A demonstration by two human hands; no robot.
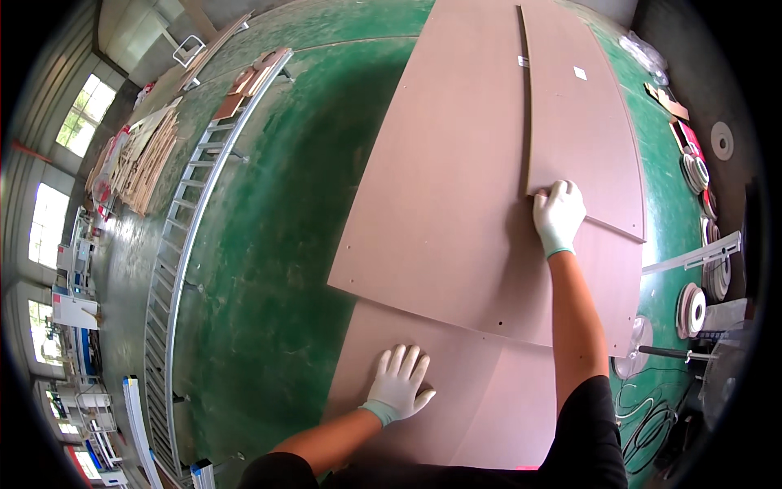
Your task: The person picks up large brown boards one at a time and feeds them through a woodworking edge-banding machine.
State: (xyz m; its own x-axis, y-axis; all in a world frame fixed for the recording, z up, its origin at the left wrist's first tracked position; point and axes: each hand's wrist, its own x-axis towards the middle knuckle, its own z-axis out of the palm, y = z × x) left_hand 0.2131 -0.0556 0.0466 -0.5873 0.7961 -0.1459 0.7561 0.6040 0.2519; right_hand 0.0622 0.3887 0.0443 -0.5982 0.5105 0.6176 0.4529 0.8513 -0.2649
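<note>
My left hand (398, 385), in a white glove with a green cuff, lies flat with its fingers spread on a brown panel (342, 375) close to me. My right hand (560, 213), gloved the same way, has its fingers curled at the near left corner of a narrow brown panel (586, 147). That panel rests on top of a wide brown panel (440, 187), which has small drilled holes near its edges. A small white label (580, 73) is stuck on the narrow panel. The fingertips of my right hand are partly hidden.
Left of the panels, a roller conveyor (199, 187) stands on the green floor (252, 285). Stacked wooden strips (145, 163) lie beyond it. At the right are rolls of edge banding (692, 310), a metal arm (692, 253) and coiled cables (652, 428).
</note>
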